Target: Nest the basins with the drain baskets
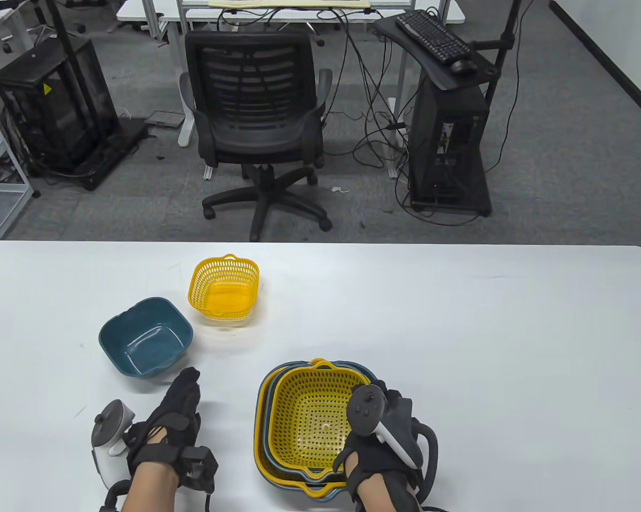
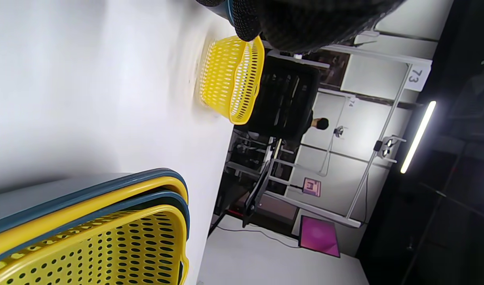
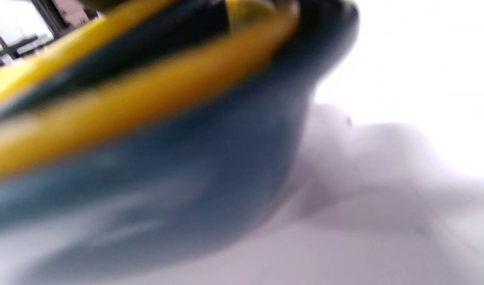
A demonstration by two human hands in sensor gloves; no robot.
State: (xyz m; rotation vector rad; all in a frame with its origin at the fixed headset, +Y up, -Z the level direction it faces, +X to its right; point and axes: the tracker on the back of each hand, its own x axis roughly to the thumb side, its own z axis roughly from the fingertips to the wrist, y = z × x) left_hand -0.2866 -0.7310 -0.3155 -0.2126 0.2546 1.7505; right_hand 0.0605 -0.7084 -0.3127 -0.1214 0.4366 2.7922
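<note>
Nesting next: seat small yellow basket squarely in small teal basin, both toward tabletop's left. Left hand flat, fingers extended, holding nothing; right hand on stack rim near front edge, grip unclear. Count: stack shows two baskets, two basins; loose one each.

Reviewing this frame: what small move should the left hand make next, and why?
Probably reach the left hand forward to grasp the small blue basin. It sits empty just ahead of the fingers, with the small yellow basket loose beside it, while the right hand rests at the nested stack.
</note>
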